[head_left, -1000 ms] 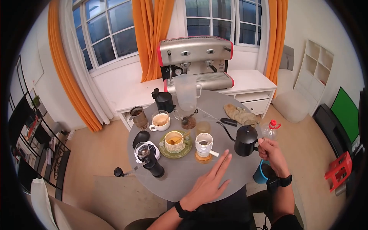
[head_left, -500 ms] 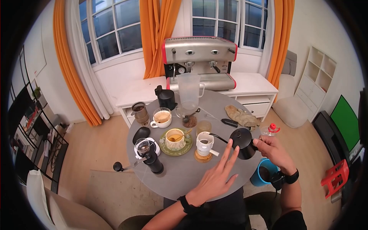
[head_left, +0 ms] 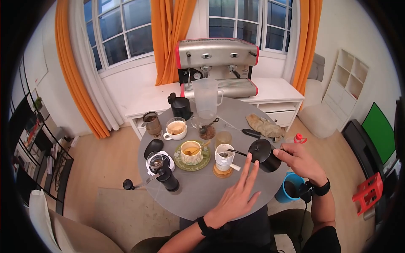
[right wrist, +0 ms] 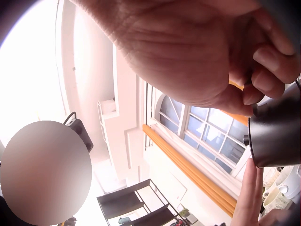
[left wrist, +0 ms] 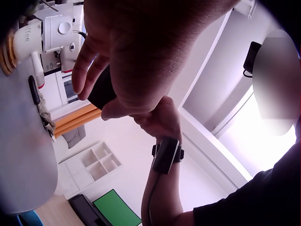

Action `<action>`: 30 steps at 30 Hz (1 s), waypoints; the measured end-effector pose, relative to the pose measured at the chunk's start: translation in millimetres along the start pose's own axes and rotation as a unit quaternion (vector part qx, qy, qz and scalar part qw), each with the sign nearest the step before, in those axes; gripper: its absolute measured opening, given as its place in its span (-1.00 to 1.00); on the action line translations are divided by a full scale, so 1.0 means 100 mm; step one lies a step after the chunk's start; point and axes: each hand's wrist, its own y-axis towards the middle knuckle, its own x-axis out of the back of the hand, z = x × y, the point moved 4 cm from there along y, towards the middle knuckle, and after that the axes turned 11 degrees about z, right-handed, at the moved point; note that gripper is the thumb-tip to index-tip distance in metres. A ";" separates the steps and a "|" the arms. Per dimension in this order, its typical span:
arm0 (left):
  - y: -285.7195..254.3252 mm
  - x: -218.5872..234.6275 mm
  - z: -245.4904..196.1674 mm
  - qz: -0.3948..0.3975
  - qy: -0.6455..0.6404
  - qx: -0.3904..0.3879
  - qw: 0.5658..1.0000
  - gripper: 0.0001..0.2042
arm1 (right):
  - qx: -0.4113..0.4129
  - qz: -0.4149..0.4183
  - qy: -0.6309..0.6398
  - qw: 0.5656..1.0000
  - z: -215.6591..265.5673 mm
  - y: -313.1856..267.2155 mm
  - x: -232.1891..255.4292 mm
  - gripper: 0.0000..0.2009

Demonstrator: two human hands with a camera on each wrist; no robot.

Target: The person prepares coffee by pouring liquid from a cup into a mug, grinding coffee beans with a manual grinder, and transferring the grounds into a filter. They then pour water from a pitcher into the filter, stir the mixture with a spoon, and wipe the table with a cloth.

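My right hand (head_left: 304, 162) grips the handle of a black gooseneck kettle (head_left: 264, 156), which is tilted toward the left. The kettle's spout tip is over the white dripper (head_left: 224, 154), which stands on a round wooden coaster (head_left: 222, 171). With fingers straight, my left hand (head_left: 234, 198) is held up near the kettle's lower side; whether the fingertips touch it I cannot tell. In the right wrist view, curled fingers (right wrist: 268, 77) hold the handle beside the black kettle body (right wrist: 277, 134). Any stream of water is too small to see.
Left of the dripper are a patterned cup (head_left: 190, 155) on a green saucer, a black hand grinder (head_left: 168, 180) and a white cup (head_left: 176, 131). A clear pitcher (head_left: 205, 99) and a cloth (head_left: 265, 126) lie further back. A blue bin (head_left: 289, 188) stands at the right.
The kettle has moved left and tilted, bringing its spout over the dripper. My right hand went with it, still gripping the handle. My left hand shifted slightly, fingers straight.
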 end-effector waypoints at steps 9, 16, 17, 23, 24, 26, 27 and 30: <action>0.06 -0.02 0.08 0.006 -0.005 0.005 1.000 -0.02 | 0.017 -0.027 -0.028 0.999 0.06 0.02 -0.03 -0.55; -0.02 -0.11 0.03 0.007 -0.019 0.002 1.000 -0.01 | 0.013 -0.016 -0.061 0.998 0.09 -0.06 0.01 -0.56; -0.03 -0.11 0.02 0.004 -0.022 0.005 1.000 -0.01 | 0.011 -0.013 -0.060 0.998 0.11 -0.05 0.00 -0.56; -0.02 -0.01 0.03 0.014 -0.058 0.037 0.998 0.02 | 0.028 -0.034 -0.057 0.997 0.15 0.02 -0.10 -0.55; -0.01 -0.01 0.03 0.021 -0.053 0.037 0.998 0.02 | 0.032 -0.038 -0.060 0.997 0.14 0.01 -0.11 -0.55; 0.00 0.00 0.04 0.034 -0.042 0.035 0.998 0.02 | 0.042 -0.047 -0.066 0.996 0.12 0.01 -0.10 -0.54; 0.00 -0.01 0.04 0.038 -0.041 0.035 0.998 0.02 | 0.040 -0.045 -0.075 0.995 0.11 0.00 -0.09 -0.54; -0.01 -0.05 0.02 0.044 -0.039 0.029 0.998 0.02 | 0.028 -0.036 -0.100 0.994 0.12 -0.05 -0.06 -0.54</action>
